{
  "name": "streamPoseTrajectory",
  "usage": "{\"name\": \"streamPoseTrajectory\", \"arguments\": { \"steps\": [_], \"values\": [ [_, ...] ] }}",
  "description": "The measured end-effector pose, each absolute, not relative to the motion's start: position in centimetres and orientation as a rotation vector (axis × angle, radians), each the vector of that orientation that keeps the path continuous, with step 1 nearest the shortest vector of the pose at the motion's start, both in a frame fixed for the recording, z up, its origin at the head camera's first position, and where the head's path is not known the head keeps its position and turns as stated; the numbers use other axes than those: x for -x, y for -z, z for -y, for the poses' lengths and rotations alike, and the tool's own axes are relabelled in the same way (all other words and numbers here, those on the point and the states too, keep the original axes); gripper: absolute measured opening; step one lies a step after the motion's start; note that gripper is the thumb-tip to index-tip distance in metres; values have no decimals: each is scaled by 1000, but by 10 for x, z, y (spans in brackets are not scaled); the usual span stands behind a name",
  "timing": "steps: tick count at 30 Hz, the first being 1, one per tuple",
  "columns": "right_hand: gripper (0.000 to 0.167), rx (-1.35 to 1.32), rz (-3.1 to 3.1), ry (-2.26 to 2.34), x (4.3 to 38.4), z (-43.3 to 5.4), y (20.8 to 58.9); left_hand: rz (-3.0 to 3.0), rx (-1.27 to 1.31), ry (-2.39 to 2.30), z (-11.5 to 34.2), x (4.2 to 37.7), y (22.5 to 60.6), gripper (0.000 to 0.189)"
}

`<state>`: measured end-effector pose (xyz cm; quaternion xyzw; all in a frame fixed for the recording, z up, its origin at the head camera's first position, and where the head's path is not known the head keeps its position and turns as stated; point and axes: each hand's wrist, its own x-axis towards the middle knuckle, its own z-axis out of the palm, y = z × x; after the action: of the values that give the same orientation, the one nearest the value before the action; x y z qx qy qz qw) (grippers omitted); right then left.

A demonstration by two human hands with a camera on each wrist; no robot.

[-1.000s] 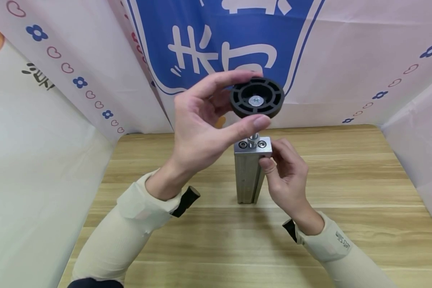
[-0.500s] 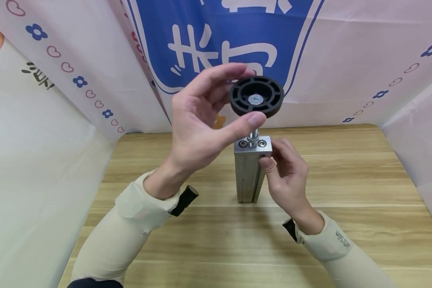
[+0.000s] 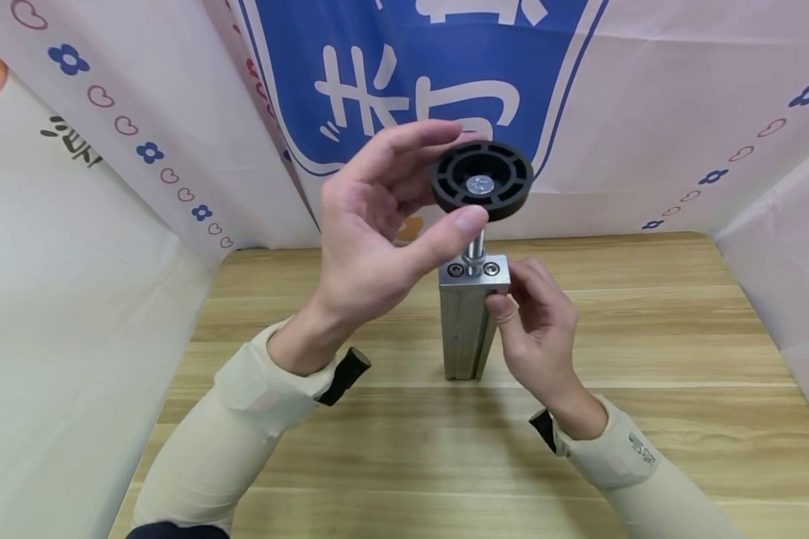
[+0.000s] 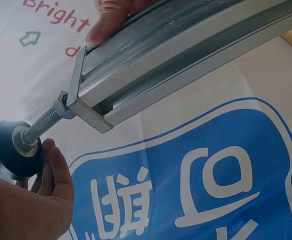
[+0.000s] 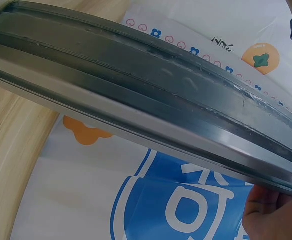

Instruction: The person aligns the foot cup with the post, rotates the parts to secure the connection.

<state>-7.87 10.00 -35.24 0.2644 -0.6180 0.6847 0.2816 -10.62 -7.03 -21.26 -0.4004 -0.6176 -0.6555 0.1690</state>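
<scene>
An aluminium profile [image 3: 465, 329] stands upright on the table, its metal end plate [image 4: 88, 114] on top with two bolt heads showing. From the plate rises a threaded stem with a nut [image 4: 62, 106], topped by a round black leveling foot [image 3: 480, 184]. My left hand [image 3: 371, 232] holds the foot by its rim, thumb on the near side and fingers behind. Just under the plate, my right hand [image 3: 542, 329] grips the profile's right side between thumb and fingers. In the right wrist view, the profile [image 5: 151, 85] spans the picture and hides much of that hand.
The wooden table [image 3: 377, 464] lies beneath both forearms. A printed backdrop with a blue sign [image 3: 445, 67] hangs behind its far edge, and pale cloth walls [image 3: 94, 299] close in the sides. Each sleeve cuff carries a black wrist camera [image 3: 345, 376].
My left thumb has slid leftward along the foot's near rim, and the fingers have shifted at the back. More of the stem shows under the thumb. The right hand and profile stay still.
</scene>
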Motion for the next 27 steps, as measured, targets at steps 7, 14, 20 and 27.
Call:
{"name": "streamPoseTrajectory", "arguments": {
  "steps": [7, 14, 20, 27],
  "values": [
    [56, -713, 1659, -1830, 79, -101, 352, 1764, 1105, 1873, 65, 102, 207, 66],
    [55, -719, 1657, -1830, 79, -100, 352, 1762, 1060, 1915, 62, 102, 207, 75],
    [56, -723, 1644, -1836, 79, -100, 352, 1750, 1061, 1936, 63, 103, 209, 75],
    [55, -719, 1651, -1828, 79, -100, 353, 1756, 1056, 1917, 65, 103, 210, 69]
  ]
}}
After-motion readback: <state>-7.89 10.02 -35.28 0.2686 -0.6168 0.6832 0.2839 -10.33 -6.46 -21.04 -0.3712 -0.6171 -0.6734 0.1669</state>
